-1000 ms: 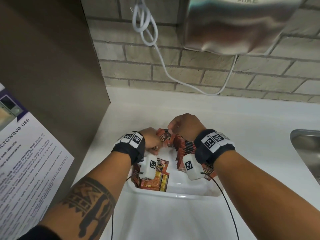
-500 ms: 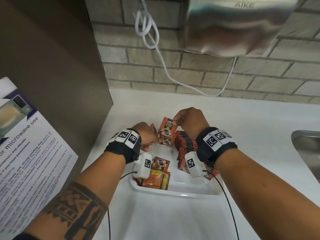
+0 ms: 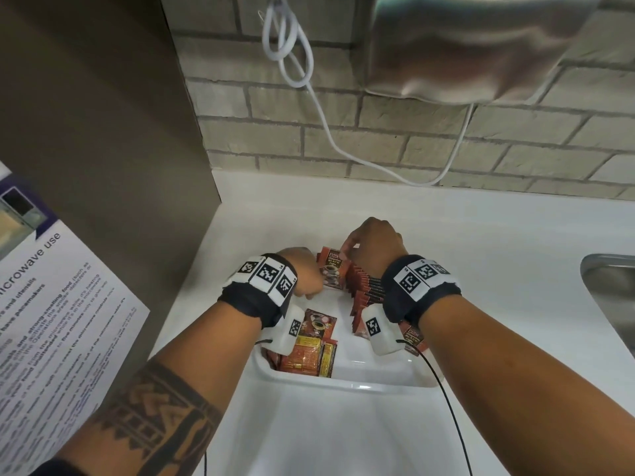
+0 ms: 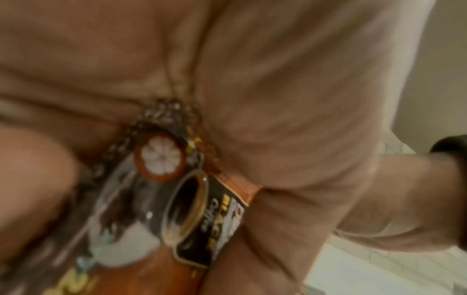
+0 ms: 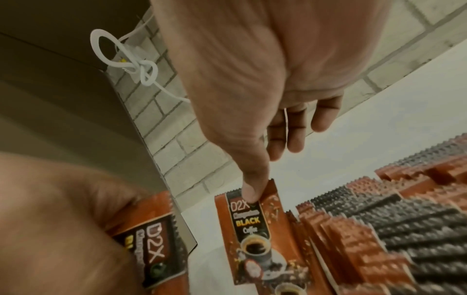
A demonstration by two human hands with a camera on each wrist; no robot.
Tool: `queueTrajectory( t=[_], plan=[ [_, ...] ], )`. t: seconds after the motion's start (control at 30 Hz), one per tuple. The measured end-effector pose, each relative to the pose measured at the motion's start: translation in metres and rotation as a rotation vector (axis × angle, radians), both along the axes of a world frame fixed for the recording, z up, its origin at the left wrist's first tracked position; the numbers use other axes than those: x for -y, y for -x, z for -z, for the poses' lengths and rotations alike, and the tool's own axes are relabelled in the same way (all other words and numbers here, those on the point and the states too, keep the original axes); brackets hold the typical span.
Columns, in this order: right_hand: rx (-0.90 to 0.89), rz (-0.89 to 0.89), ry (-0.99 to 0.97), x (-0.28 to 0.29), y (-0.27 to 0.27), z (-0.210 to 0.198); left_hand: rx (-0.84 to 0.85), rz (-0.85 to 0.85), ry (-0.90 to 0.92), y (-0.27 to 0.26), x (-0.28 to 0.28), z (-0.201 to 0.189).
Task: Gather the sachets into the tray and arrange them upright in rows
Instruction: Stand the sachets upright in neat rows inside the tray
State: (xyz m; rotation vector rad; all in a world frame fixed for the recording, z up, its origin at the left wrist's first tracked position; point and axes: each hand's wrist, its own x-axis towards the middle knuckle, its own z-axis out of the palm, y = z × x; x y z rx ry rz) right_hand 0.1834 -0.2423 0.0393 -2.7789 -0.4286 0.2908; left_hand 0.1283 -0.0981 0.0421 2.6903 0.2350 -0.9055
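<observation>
A: What is the surface, and what room is it?

B: A smooth white counter (image 3: 481,269) under a wall of pale grey bricks (image 3: 378,139). A steel hand dryer (image 3: 481,46) hangs on the wall, and its white cable (image 3: 292,39) is tied in a loop. At the right is the edge of a metal sink (image 3: 615,304), at the left a brown panel (image 3: 86,149) with one printed notice (image 3: 51,321) about microwave use.

A: How many things do you count?

B: One white tray (image 3: 343,384), shallow, with rounded corners. The sachets I cannot count exactly. One long row (image 3: 364,290) stands upright along the right side of the tray, with saw-tooth top edges, orange and black. A few loose sachets (image 3: 309,352) lie flat at the near left corner.

A: And the hands?

B: The right hand (image 3: 372,243) pinches the top edge of one upright sachet (image 3: 333,269) at the far end of the row, thumb on the front; the other fingers are loose. The left hand (image 3: 302,273) is curled around another glossy sachet (image 4: 177,209), seen in the left wrist view.
</observation>
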Motion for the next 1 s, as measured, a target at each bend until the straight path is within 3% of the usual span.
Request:
queueTrajectory(
  t=[0.1, 0.33, 1.0],
  plan=[
    [0.0, -0.004, 0.042, -0.003, 0.0, 0.004, -0.093, -0.052, 0.152, -0.001, 0.007, 0.012],
    [0.009, -0.008, 0.159, -0.011, -0.002, 0.025, -0.111, -0.102, 0.198, -0.007, 0.015, 0.033],
    [-0.032, -0.022, 0.018, -0.003, -0.001, 0.016, -0.101, -0.138, 0.273, -0.01, 0.012, 0.046]
  ],
)
